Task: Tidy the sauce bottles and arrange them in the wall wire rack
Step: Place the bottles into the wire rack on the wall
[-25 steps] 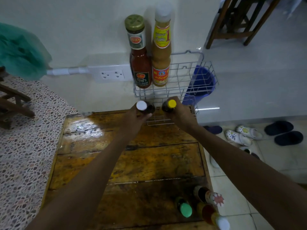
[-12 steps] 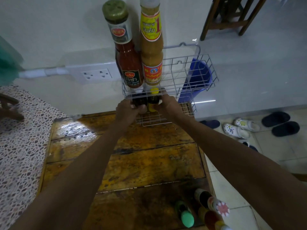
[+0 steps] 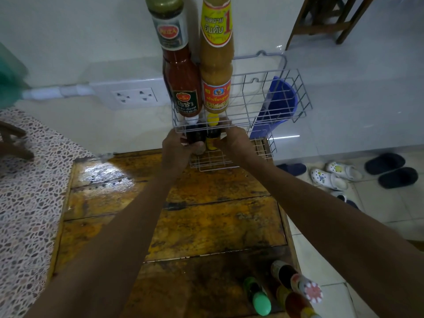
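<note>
Two small bottles are held at the lower tier of the wall wire rack [image 3: 270,106].

Nearest, a green-capped bottle [image 3: 259,299] and other bottles [image 3: 296,292] are seen on the wooden table [image 3: 206,226]. Farther on, a white-capped dark bottle [image 3: 195,134] is gripped by the left hand [image 3: 176,150], and a yellow-capped bottle [image 3: 213,136] by the right hand [image 3: 236,145], both partly hidden behind the upper tier's wires. Above, a red sauce bottle [image 3: 181,76] and a tan sauce bottle [image 3: 216,65] stand in the upper tier. Sandals [image 3: 339,173] are seen on the floor to the right.
</note>
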The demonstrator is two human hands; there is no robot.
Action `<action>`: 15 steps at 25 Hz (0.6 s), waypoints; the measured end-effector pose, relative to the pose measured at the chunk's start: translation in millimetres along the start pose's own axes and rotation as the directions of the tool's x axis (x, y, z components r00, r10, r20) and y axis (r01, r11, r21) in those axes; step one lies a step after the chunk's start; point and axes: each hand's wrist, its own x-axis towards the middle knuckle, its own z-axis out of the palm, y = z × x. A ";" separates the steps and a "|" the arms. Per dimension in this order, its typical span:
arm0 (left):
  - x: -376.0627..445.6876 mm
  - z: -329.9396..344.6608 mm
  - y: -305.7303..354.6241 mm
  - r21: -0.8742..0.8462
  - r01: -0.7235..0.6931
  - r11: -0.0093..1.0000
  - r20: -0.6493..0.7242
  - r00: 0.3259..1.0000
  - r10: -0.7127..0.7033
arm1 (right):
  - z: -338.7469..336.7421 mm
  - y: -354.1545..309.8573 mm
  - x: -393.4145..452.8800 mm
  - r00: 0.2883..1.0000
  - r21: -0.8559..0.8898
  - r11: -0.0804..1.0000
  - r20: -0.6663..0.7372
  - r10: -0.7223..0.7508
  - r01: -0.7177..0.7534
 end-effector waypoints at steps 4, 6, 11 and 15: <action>-8.0 0.8 5.9 -0.005 -0.001 1.000 0.008 1.000 0.001 | 5.4 3.9 -1.2 0.997 -0.019 0.997 0.012 0.070 -0.069; -8.8 -2.0 8.3 -0.010 0.024 1.000 0.012 1.000 -0.024 | -0.8 1.8 -5.8 0.996 -0.026 0.997 0.047 0.079 -0.077; -48.8 -11.3 16.1 0.045 0.089 0.995 0.033 0.995 -0.090 | -41.2 7.5 -49.2 0.997 0.006 1.000 0.073 0.028 -0.028; -126.4 -16.6 4.0 0.035 0.115 0.993 0.168 0.978 -0.120 | -67.0 29.3 -121.8 0.978 0.049 0.998 0.205 -0.046 0.036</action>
